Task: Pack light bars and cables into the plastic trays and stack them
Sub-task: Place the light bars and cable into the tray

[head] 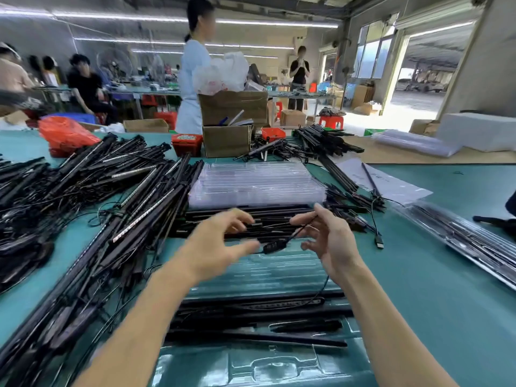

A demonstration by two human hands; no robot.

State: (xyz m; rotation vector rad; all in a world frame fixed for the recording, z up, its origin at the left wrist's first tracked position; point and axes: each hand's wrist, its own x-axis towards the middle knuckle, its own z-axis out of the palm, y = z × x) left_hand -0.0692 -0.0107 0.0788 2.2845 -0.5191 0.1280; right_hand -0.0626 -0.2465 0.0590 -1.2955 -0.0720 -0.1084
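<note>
Dangling between left hand (pixel 215 244) and right hand (pixel 326 241), cable (pixel 275 246).
</note>
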